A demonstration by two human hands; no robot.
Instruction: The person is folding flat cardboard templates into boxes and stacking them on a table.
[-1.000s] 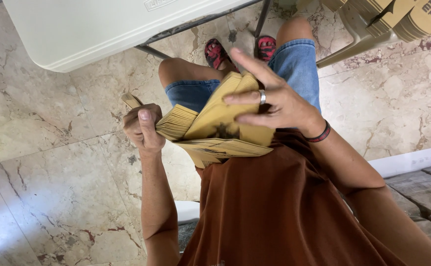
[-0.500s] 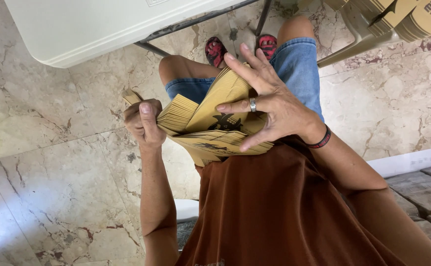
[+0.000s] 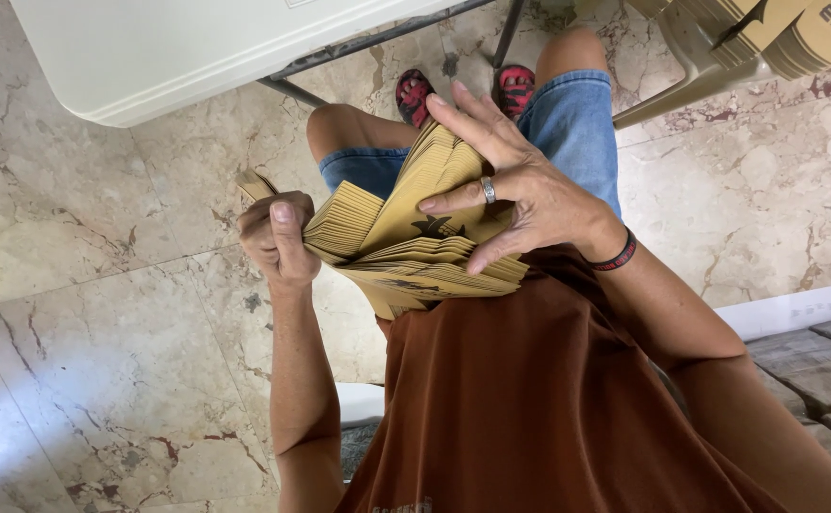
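While the stack of paper bags is held over the lap, its left end is clamped by the left hand, fingers curled shut around it and thumb pressed on top. The right hand is laid on the fanned upper edges of the stack: fingers spread and extended, index and middle fingertips parting the bags, thumb tucked under near the lower right corner. The hand is open, not closed around anything. A ring is seen on one finger, a dark wristband on the wrist. The bags are tan, flat, with a dark printed mark on one exposed face. The stack is fanned toward the right, tight at the left. Below it, denim shorts and red sandals are seen above a marble floor. A white table is at the top, more stacked bags at top right on a chair.
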